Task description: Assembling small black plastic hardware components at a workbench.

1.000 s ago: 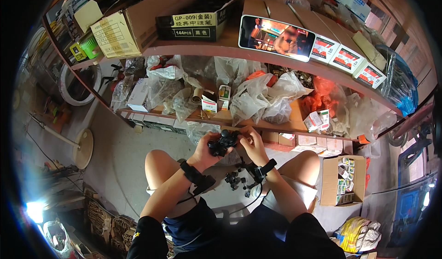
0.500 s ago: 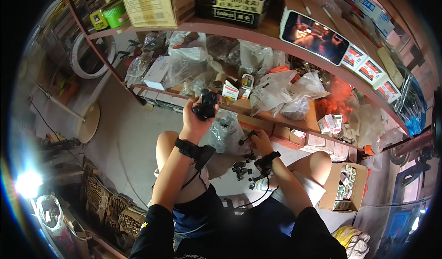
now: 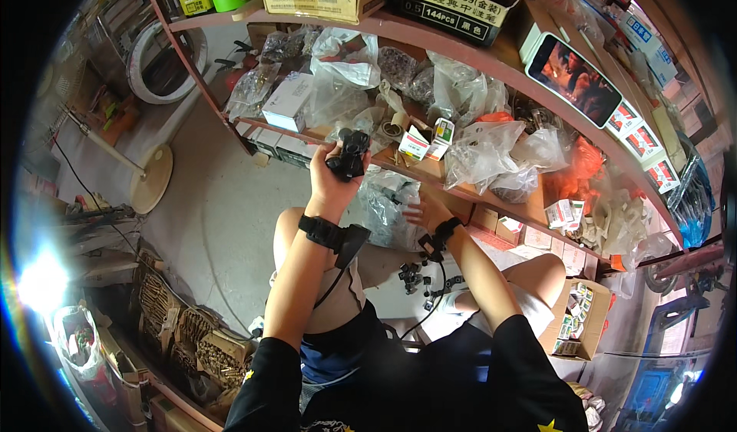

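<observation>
Several small black parts, bunched together, are gripped in my left hand, raised before the lower shelf; I cannot make out their exact kind. My right hand has its fingers apart beside a clear plastic bag with dark pieces in it, between my knees. Nothing shows in those fingers, which are slightly blurred. More black jointed pieces lie below my right wrist. Each wrist wears a black strap with a cable.
Bags of parts and small cartons crowd the lower shelf. On the upper shelf a phone leans on its side. An open carton of small boxes stands right of my knee; a round-based stand is at left.
My right hand has moved up toward the plastic bag and spread its fingers; the small black piece it held no longer shows. The view has shifted, and my left hand keeps its hold.
</observation>
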`<state>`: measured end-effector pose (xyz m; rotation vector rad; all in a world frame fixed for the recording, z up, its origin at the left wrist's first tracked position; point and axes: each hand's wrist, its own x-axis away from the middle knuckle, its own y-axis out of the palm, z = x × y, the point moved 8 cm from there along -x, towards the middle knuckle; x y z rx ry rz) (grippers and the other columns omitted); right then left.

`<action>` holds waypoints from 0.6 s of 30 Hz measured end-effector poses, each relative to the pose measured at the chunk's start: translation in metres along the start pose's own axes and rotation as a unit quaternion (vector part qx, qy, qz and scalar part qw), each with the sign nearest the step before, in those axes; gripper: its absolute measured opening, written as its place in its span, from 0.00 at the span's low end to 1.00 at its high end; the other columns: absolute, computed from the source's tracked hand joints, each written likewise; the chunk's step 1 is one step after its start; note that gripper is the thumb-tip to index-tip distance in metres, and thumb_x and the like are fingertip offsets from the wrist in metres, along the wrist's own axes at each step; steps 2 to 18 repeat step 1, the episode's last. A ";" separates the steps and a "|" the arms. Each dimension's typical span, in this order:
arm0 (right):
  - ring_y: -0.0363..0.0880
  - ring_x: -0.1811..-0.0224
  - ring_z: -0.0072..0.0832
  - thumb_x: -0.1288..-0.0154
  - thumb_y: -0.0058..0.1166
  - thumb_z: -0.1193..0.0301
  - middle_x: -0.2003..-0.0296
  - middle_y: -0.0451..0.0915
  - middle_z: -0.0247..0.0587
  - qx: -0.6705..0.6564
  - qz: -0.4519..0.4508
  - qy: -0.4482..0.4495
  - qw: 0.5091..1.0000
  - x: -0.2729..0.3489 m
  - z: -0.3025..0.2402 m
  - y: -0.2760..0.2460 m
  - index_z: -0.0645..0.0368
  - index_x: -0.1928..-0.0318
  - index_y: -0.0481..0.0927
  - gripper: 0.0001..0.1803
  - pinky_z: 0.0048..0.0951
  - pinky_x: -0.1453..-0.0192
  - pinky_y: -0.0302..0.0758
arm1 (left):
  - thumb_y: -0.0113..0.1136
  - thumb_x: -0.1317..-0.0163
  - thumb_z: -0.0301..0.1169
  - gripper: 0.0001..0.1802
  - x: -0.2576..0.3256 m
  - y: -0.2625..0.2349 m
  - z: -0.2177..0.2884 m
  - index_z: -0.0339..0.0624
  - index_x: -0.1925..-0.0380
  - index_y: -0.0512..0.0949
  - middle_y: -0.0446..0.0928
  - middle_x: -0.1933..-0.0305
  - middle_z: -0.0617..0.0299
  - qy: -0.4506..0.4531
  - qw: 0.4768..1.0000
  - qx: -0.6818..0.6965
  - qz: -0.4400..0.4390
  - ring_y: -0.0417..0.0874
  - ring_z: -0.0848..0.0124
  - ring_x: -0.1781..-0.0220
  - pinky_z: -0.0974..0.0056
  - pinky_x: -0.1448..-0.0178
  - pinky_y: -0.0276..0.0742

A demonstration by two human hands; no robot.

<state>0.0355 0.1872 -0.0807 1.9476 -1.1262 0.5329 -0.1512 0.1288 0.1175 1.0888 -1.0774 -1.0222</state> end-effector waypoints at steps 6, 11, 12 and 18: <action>0.68 0.55 0.44 0.45 0.38 0.53 0.46 0.52 0.50 0.000 0.002 -0.002 1.000 0.000 -0.002 -0.001 0.51 0.45 0.50 0.30 0.43 0.56 0.67 | 0.39 0.50 0.32 0.22 0.001 -0.002 -0.001 0.34 0.53 0.61 0.64 0.52 0.48 -0.009 1.000 0.009 0.000 0.65 0.55 0.49 0.59 0.53 0.69; 0.68 0.55 0.44 0.45 0.38 0.53 0.46 0.52 0.50 0.000 0.002 -0.002 1.000 0.000 -0.002 -0.001 0.51 0.45 0.50 0.30 0.43 0.56 0.67 | 0.39 0.50 0.32 0.22 0.001 -0.002 -0.001 0.34 0.53 0.61 0.64 0.52 0.48 -0.009 1.000 0.009 0.000 0.65 0.55 0.49 0.59 0.53 0.69; 0.68 0.55 0.44 0.45 0.38 0.53 0.46 0.52 0.50 0.000 0.002 -0.002 1.000 0.000 -0.002 -0.001 0.51 0.45 0.50 0.30 0.43 0.56 0.67 | 0.39 0.50 0.32 0.22 0.001 -0.002 -0.001 0.34 0.53 0.61 0.64 0.52 0.48 -0.009 1.000 0.009 0.000 0.65 0.55 0.49 0.59 0.53 0.69; 0.68 0.55 0.44 0.45 0.38 0.53 0.46 0.52 0.50 0.000 0.002 -0.002 1.000 0.000 -0.002 -0.001 0.51 0.45 0.50 0.30 0.43 0.56 0.67 | 0.39 0.50 0.32 0.22 0.001 -0.002 -0.001 0.34 0.53 0.61 0.64 0.52 0.48 -0.009 1.000 0.009 0.000 0.65 0.55 0.49 0.59 0.53 0.69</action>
